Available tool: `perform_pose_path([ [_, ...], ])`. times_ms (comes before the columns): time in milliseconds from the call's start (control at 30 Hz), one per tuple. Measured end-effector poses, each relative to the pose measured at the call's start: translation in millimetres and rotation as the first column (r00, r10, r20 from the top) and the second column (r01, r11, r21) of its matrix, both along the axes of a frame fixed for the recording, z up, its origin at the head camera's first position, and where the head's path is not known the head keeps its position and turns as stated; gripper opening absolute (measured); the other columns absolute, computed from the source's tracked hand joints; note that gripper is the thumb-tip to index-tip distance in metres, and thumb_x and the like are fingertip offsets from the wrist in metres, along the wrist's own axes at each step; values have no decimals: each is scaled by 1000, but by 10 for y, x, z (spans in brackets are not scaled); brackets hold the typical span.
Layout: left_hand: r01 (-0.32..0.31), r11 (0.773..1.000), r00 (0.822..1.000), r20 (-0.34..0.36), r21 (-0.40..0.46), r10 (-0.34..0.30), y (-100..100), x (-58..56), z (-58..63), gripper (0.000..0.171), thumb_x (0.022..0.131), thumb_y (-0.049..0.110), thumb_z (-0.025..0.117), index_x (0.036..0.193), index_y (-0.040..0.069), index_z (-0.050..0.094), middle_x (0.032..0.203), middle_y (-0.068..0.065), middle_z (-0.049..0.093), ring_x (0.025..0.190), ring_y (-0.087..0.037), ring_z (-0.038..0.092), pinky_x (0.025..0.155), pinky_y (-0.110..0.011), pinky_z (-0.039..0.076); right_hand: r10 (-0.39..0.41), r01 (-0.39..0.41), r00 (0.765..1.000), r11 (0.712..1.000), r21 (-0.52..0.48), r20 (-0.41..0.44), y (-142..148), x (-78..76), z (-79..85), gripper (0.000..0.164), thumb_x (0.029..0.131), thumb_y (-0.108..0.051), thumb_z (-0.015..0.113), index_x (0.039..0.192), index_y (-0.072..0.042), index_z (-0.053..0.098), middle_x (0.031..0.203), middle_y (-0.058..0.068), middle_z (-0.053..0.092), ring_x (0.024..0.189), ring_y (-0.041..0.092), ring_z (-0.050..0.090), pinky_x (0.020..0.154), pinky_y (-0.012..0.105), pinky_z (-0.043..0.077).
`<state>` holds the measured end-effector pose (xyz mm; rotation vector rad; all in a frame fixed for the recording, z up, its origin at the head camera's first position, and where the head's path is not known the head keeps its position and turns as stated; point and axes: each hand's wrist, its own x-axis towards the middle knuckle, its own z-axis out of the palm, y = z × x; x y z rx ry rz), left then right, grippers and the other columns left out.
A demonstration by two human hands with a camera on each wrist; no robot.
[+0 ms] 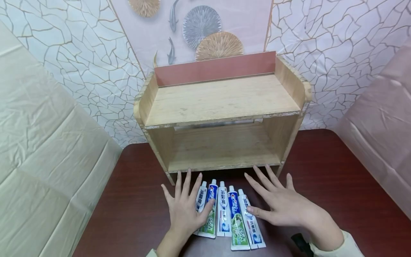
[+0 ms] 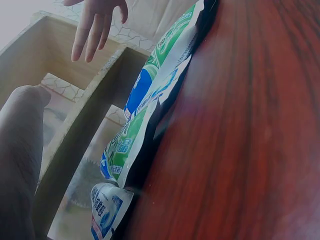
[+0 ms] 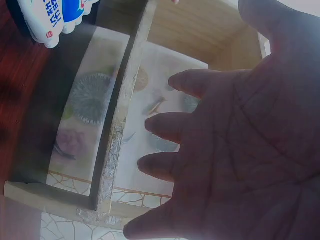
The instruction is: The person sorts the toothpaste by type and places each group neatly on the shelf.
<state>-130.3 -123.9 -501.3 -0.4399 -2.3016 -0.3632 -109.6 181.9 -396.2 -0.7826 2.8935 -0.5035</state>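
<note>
Several toothpaste tubes lie side by side on the table, caps toward the shelf, white ones alternating with blue-and-green ones. My left hand [image 1: 184, 212] hovers with fingers spread at the left of the row, overlapping the leftmost white tube [image 1: 201, 197] and the blue-and-green tube [image 1: 211, 217] beside it. A white tube [image 1: 223, 210] lies mid-row, then another blue-and-green tube [image 1: 237, 223]. To the right, my right hand [image 1: 285, 205] is spread too, its thumb over the rightmost white tube [image 1: 252, 230]. The right palm [image 3: 245, 135] holds nothing.
A two-tier wooden shelf [image 1: 221, 100] with a pink back strip [image 1: 215, 69] stands on the dark red table [image 1: 128, 210], just beyond the tubes. Patterned sheets [image 1: 96, 64] hang behind it, and pale cloth covers [image 1: 57, 171] flank the table. A black item [image 1: 302, 243] shows by the right wrist.
</note>
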Motion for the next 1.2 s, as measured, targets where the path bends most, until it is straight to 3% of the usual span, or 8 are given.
perform_pose_path([
  [367,47,994,998,-35,94,-43,7,-35,-17,64,93,57,54,146,20,54,150,-11,50,139,-42,40,101,-82,10,27,-26,986,1000,-12,164,18,-38,2,83,93,-70,51,158,-22,33,161,17,28,146,46,24,104,76,22],
  [500,122,971,983,-161,207,-89,-16,-75,60,46,88,38,64,127,13,67,125,-12,63,115,-34,56,97,-67,28,123,-116,973,992,-48,197,-9,-118,-55,51,96,-56,60,120,-12,66,112,5,66,99,20,63,84,43,52],
  [600,163,939,950,-304,304,-66,-83,-125,222,41,82,28,67,114,4,68,108,-16,59,96,-31,54,84,-50,31,161,-148,964,986,-76,211,-49,-187,-179,33,95,-50,66,86,-18,61,73,-10,51,62,5,46,57,28,41],
  [700,170,890,929,-371,423,-1,-200,-193,448,49,79,24,69,117,-4,59,111,-21,53,98,-34,50,83,-45,29,128,-111,962,991,-80,242,-104,-236,-340,34,93,-47,69,78,-18,56,64,-10,45,56,4,39,52,26,36],
  [800,123,843,954,-297,524,46,-325,-273,671,63,82,22,71,133,-5,47,127,-22,49,114,-37,48,93,-48,32,35,-18,966,997,-69,256,-176,-268,-489,35,92,-45,71,82,-13,58,65,-6,48,57,9,43,54,31,39],
  [933,10,813,999,-40,582,16,-442,-372,906,77,91,22,70,153,5,28,147,-16,43,134,-32,45,107,-49,35,-83,101,970,992,-70,230,-266,-279,-629,37,91,-38,73,89,-4,62,66,1,51,59,15,48,57,37,42],
  [1067,-81,802,986,167,591,-23,-496,-435,1086,82,97,31,65,159,10,17,152,-18,41,136,-31,45,108,-50,37,-125,146,965,986,-77,229,-314,-260,-683,33,91,-33,74,78,-7,59,61,1,51,53,14,48,54,35,42],
  [1200,-149,823,974,226,548,25,-540,-477,1229,68,100,36,58,154,5,30,134,-25,58,120,-41,58,96,-57,45,-126,151,964,984,-90,236,-325,-251,-685,38,91,-34,74,67,-12,54,57,0,49,50,13,46,50,32,40],
])
